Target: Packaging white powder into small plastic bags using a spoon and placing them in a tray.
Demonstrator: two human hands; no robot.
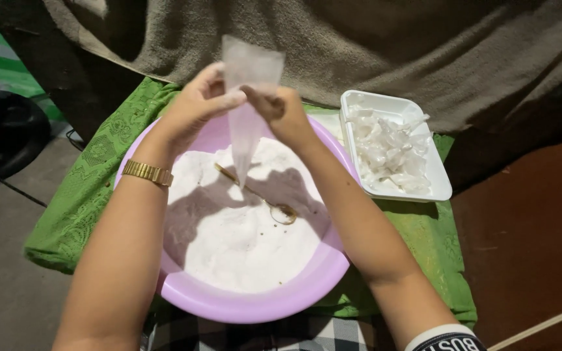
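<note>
At frame centre, the left hand [198, 107] and right hand [282, 112] both pinch a clear bag [247, 97] above the powder-filled basin [255, 305].

Home floor workspace — green lace cloth [92, 188], draped blanket [372, 45], bare concrete floor [8, 286]

We are counting one lilac basin [183, 296], one spoon [261, 197] lying in it, one cone-shaped clear bag [248, 97] above it, and one white tray [438, 185] right of it holding perhaps dozens of small twisted packets [388, 153].
</note>
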